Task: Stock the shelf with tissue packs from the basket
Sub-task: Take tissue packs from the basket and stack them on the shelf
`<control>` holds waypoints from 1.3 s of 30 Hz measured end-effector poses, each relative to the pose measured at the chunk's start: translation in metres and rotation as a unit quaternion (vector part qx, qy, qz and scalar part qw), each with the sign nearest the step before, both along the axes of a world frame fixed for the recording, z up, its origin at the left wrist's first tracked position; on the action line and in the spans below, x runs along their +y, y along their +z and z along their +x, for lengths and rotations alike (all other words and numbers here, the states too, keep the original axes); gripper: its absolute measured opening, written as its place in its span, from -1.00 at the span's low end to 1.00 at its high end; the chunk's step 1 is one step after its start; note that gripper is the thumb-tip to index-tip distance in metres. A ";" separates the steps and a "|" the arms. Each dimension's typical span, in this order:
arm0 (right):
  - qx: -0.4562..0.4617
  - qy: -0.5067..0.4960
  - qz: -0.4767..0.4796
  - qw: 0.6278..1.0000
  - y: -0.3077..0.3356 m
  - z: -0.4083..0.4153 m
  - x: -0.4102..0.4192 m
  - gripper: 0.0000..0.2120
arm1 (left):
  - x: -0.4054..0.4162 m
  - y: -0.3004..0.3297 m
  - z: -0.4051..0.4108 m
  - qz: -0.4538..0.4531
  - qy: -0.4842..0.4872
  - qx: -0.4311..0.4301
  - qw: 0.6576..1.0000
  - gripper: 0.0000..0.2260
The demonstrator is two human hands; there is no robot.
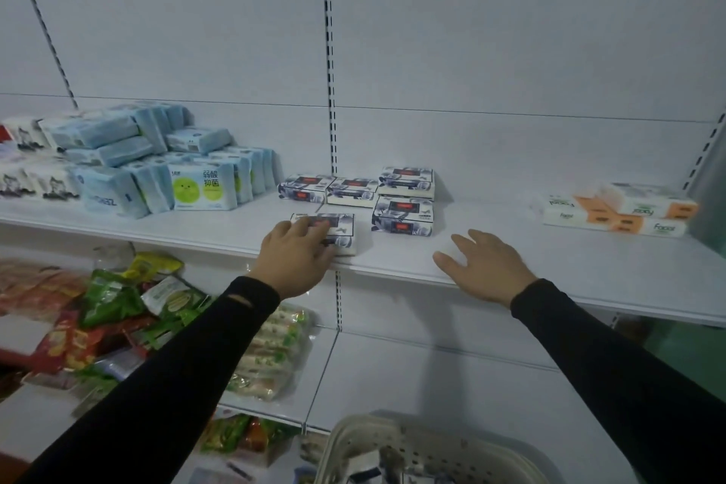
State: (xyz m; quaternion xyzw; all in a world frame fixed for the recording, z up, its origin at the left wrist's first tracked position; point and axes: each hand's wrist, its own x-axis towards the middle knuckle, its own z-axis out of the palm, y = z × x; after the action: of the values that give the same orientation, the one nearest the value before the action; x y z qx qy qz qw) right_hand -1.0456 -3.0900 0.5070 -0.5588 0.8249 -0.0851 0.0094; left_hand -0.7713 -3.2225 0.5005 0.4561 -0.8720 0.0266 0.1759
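Observation:
A navy-and-white tissue pack lies near the front edge of the white shelf. My left hand rests over its near left corner, fingers curled on its top. Several matching packs sit just behind: two side by side and a stacked pair to the right. My right hand hovers flat and spread over the bare shelf front, holding nothing. The beige perforated basket is at the bottom of the view, with a dark-patterned pack inside.
Blue and green tissue packs are piled at the shelf's left. Orange-and-white packs lie at the far right. Snack bags fill the lower shelf on the left. A slotted upright runs down the back panel.

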 end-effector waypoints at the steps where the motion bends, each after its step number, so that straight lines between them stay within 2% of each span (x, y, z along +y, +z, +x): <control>1: 0.002 -0.004 0.005 1.000 0.000 0.001 -0.002 -0.31 | -0.008 -0.004 -0.004 0.023 0.005 -0.008 1.000 -0.40; 5: 0.021 -0.017 0.021 0.999 -0.008 0.002 -0.006 -0.34 | -0.048 -0.014 -0.021 0.048 -0.022 -0.060 0.997 -0.29; 9: 0.025 -0.021 0.016 0.999 -0.013 0.000 -0.008 -0.35 | -0.055 0.001 -0.036 0.073 -0.025 -0.041 0.996 -0.47; 12: 0.035 -0.018 0.007 0.999 -0.018 -0.003 -0.009 -0.35 | -0.066 0.007 -0.044 0.084 -0.031 -0.037 0.995 -0.41; 17: 0.039 -0.018 -0.001 0.999 -0.022 -0.006 -0.011 -0.19 | -0.077 0.008 -0.049 0.087 -0.044 -0.035 0.995 -0.26; 20: 0.041 -0.022 -0.014 0.999 -0.023 -0.005 -0.011 -0.05 | -0.083 0.005 -0.052 0.085 -0.049 -0.033 0.995 -0.29; 24: 0.048 -0.023 -0.012 0.999 -0.026 -0.006 -0.011 -0.25 | -0.103 -0.003 -0.058 0.066 -0.054 -0.059 0.995 -0.10; 26: 0.050 -0.022 -0.010 0.998 -0.026 -0.006 -0.011 -0.25 | -0.113 -0.008 -0.060 0.058 -0.055 -0.079 0.994 -0.07; 33: 0.039 -0.022 -0.006 0.999 -0.023 -0.004 -0.009 -0.32 | -0.106 0.001 -0.061 0.021 -0.097 -0.086 0.991 -0.17; 39: 0.035 -0.021 -0.001 0.999 -0.019 0.000 -0.007 -0.33 | -0.092 0.007 -0.055 -0.043 -0.145 -0.132 0.980 -0.15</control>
State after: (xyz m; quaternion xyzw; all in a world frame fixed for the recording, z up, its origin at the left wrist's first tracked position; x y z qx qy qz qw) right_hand -1.0461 -3.0968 0.4876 -0.5439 0.8363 -0.0662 -0.0216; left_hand -0.8260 -3.3149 0.5073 0.3093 -0.9425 0.0981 0.0805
